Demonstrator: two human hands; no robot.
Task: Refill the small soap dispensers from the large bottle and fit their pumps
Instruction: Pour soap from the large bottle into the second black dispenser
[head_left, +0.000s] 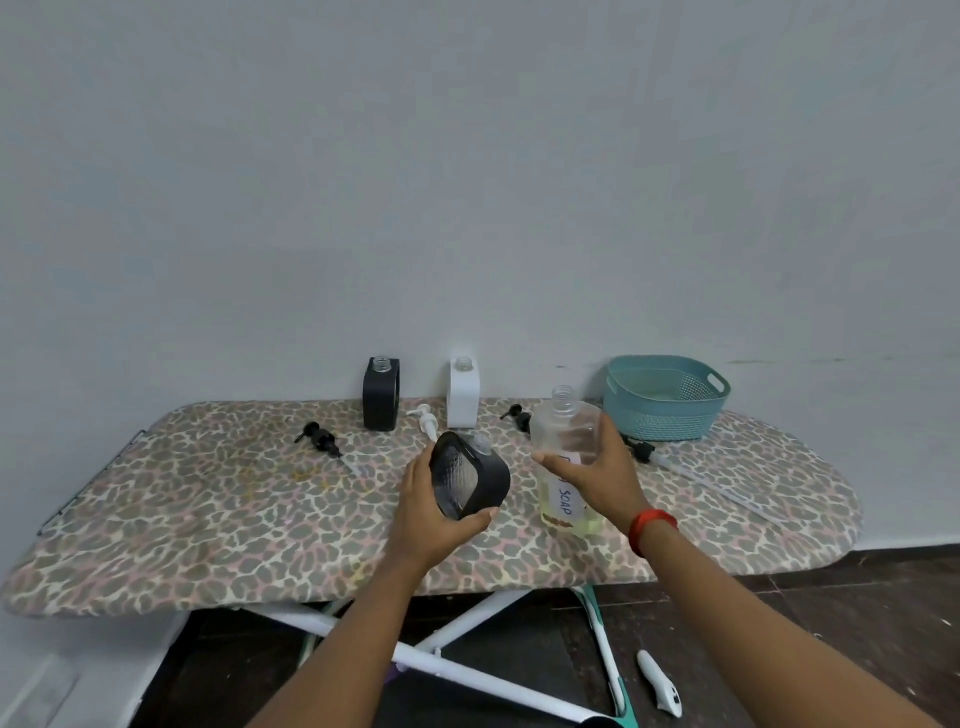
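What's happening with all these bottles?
Someone is refilling soap dispensers on an ironing board. The left hand holds a small black dispenser, tilted, with no pump. The right hand grips the large soap bottle, open on top, with a little yellow soap at the bottom. Nothing is pouring yet. A second black dispenser and a white dispenser wait at the back, and loose pumps lie around them.

Single legible text. Large clear plastic bottle with yellowish liquid (563, 431), lower centre-right of frame, carries a white label (563, 501) on its front. Blue handwritten capitals on it read "SOAP", slanting downward. A line above that word is partly covered by the right hand (602, 480); unreadable.
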